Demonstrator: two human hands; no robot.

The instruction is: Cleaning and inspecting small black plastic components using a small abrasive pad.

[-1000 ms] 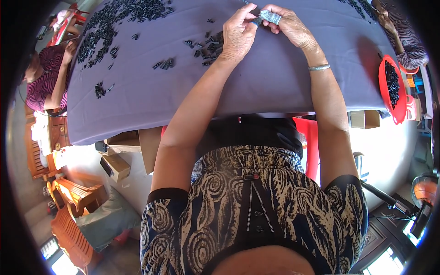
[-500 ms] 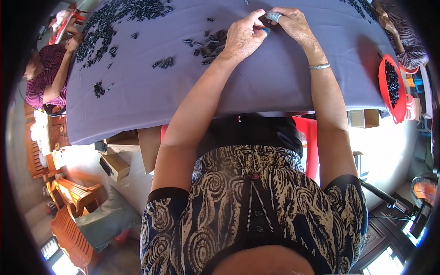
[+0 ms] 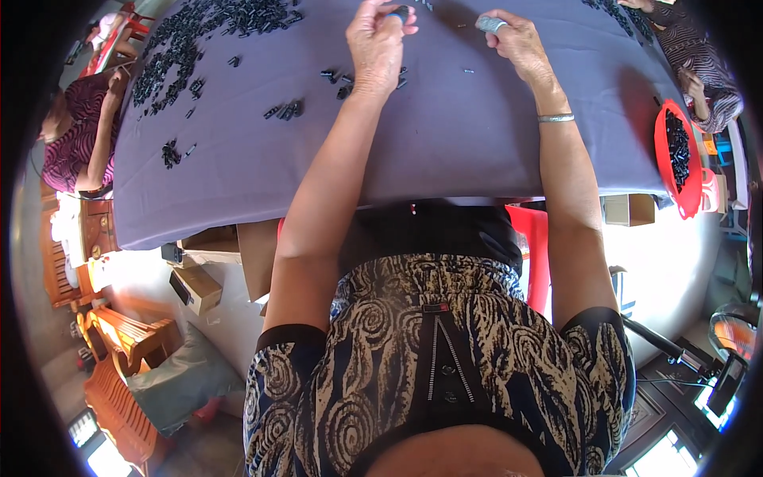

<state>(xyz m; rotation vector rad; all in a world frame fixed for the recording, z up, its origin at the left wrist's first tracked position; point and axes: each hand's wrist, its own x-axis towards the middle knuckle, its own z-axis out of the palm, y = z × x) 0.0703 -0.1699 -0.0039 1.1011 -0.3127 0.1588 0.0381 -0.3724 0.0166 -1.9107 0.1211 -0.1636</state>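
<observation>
My left hand (image 3: 377,49) is raised over the purple-grey tablecloth (image 3: 445,151), its fingers curled round a small dark piece (image 3: 403,13) with a bit of blue beside it. To its right, apart from it, my right hand (image 3: 518,49) has its fingers bent together; a grey wrap (image 3: 490,25) covers one finger. Whatever the right fingers pinch, if anything, is hidden. Small black cylindrical parts (image 3: 343,83) lie under and beside my left hand, partly covered by it. A tiny pale piece (image 3: 469,71) rests on the cloth between the hands.
A large spread of black parts (image 3: 179,60) covers the far left, with smaller clusters (image 3: 284,110) nearer. At the right edge stands a red basin (image 3: 666,159) holding black parts. Other people sit at the left (image 3: 83,135) and right (image 3: 703,63). Cardboard boxes (image 3: 197,289) stand below the table.
My hands were together at the top centre. They have separated, the left moving left and a little away, over the black parts. The tiny pale piece between them now shows.
</observation>
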